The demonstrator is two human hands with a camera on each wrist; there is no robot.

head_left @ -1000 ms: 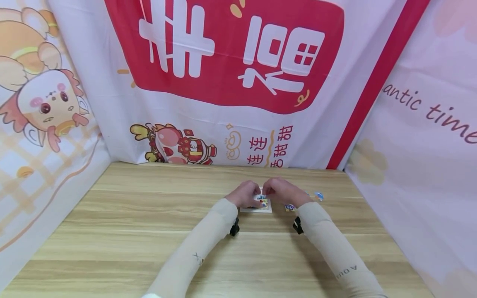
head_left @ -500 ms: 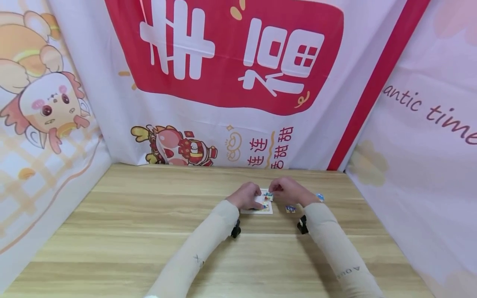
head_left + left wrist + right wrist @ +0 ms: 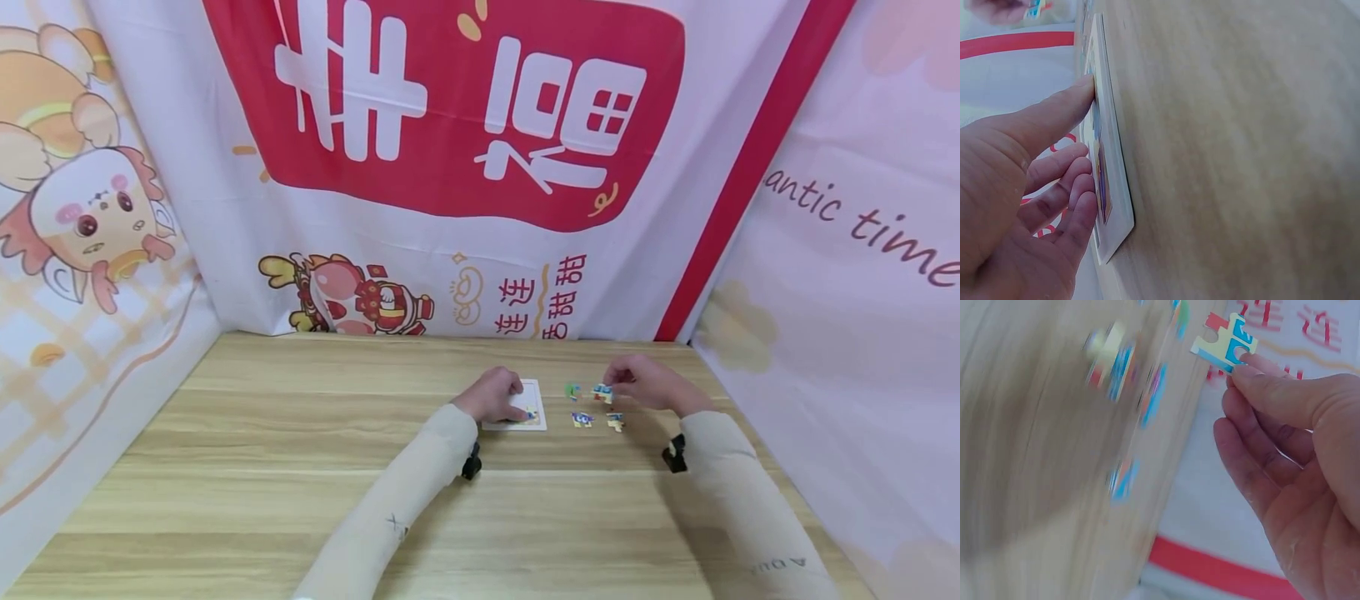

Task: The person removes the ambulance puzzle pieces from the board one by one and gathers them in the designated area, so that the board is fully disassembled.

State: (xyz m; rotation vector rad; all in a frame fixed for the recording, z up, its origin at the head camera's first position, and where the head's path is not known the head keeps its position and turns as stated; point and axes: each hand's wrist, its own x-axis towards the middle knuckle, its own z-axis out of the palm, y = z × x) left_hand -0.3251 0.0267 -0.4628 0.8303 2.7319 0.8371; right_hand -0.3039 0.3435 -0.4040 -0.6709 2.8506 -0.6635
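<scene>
My right hand (image 3: 648,385) pinches a jigsaw piece (image 3: 1230,344) between thumb and forefinger, just above the table. The piece is pale yellow and blue with a red corner. To the left, my left hand (image 3: 491,394) rests at a white puzzle tray (image 3: 517,427) that lies flat. In the left wrist view its thumb presses straight down on the tray's face, while the other fingers bend loosely against it. Some coloured pieces (image 3: 1102,178) sit inside the tray, partly hidden by the hand.
Loose jigsaw pieces lie right of the tray: a green one (image 3: 573,391), a purple-blue one (image 3: 582,419) and a yellowish one (image 3: 615,422). In the right wrist view several are blurred. A printed cloth (image 3: 480,283) hangs behind the wooden table (image 3: 337,417).
My right hand has moved right, away from the tray, carrying the jigsaw piece. More of the tray and loose pieces now show. The left hand has stayed put.
</scene>
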